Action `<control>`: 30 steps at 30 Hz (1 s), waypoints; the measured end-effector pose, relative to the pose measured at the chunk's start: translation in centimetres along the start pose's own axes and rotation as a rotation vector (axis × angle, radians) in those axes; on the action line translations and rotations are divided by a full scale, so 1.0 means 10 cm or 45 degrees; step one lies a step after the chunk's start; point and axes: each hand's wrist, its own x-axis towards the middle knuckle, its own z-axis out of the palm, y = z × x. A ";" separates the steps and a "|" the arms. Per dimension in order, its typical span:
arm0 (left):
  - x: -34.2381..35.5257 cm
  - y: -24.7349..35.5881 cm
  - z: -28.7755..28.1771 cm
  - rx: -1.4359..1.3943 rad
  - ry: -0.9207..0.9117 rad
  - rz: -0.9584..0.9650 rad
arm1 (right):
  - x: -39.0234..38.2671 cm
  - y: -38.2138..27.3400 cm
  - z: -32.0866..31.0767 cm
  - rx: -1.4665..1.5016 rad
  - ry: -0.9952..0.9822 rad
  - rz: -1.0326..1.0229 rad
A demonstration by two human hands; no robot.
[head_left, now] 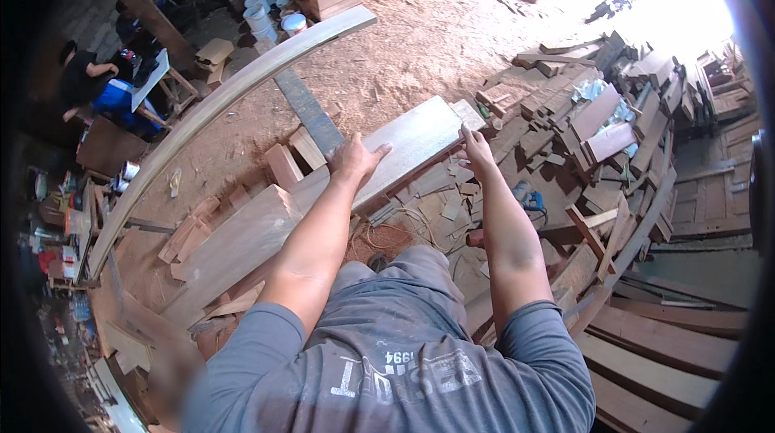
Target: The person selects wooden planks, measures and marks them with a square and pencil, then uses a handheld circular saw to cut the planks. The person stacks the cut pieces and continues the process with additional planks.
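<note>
A pale wooden board (pixel 416 133) lies slantwise in front of me, its far end up to the right. My left hand (pixel 355 160) grips it at the far long edge, thumb stretched over the top face and fingers bent over the side. At the near corner of the far end, my right hand (pixel 475 147) is closed on the board's edge; its fingertips are partly hidden. A smaller wood block (pixel 468 114) shows just past that end. Below the board's left part, a wide wooden plank (pixel 234 251) extends toward the lower left.
A dark plank (pixel 307 110) and short wood blocks (pixel 282 165) lie beyond my left hand. A long beam (pixel 218 102) curves across the left. Scrap wood (pixel 557 110) heaps up at the right, near a blue power tool (pixel 529 197). A person (pixel 85 78) is at the far left.
</note>
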 end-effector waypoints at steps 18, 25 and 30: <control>-1.51 -0.06 0.19 -0.707 -0.523 0.463 | -0.72 0.90 -1.24 0.578 -0.495 0.284; -1.75 -0.75 1.29 -2.333 -0.628 -0.694 | -1.29 1.15 -1.42 0.176 -0.680 0.287; -1.64 -0.40 1.22 -2.646 -0.185 -0.771 | -1.36 1.11 -1.55 0.305 -0.785 0.451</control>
